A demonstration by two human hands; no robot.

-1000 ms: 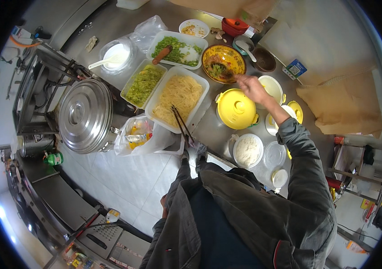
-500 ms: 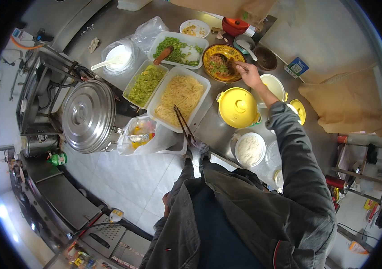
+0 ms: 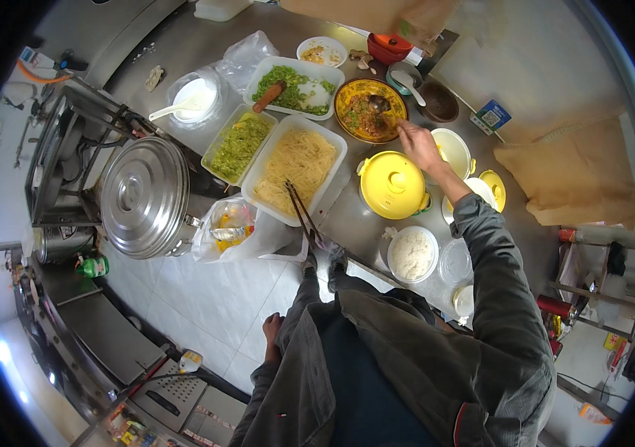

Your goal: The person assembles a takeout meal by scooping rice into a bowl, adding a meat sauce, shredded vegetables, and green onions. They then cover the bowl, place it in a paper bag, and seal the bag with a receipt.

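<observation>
My right hand [image 3: 420,145] reaches forward over the steel counter and holds the handle of a spoon [image 3: 383,112] that dips into a yellow bowl of brown and green food [image 3: 370,110]. Just below that hand stands a yellow lidded pot [image 3: 393,184]. My left hand [image 3: 271,329] hangs low by my side above the tiled floor, fingers loosely curled, holding nothing. A white tray of pale noodles [image 3: 299,165] with long dark chopsticks [image 3: 299,211] resting on it lies to the left of the pot.
A large steel pot with lid [image 3: 144,197] sits at the counter's left end. Trays of green chopped vegetables [image 3: 238,145] [image 3: 295,84], a bowl of white rice [image 3: 412,255], a clear lidded tub [image 3: 194,97], plastic bags [image 3: 237,232] and small dishes crowd the counter. A gas stove frame [image 3: 71,141] is further left.
My right hand has moved from above the yellow pot forward to the yellow bowl and now grips the spoon in it. The left hand stays down.
</observation>
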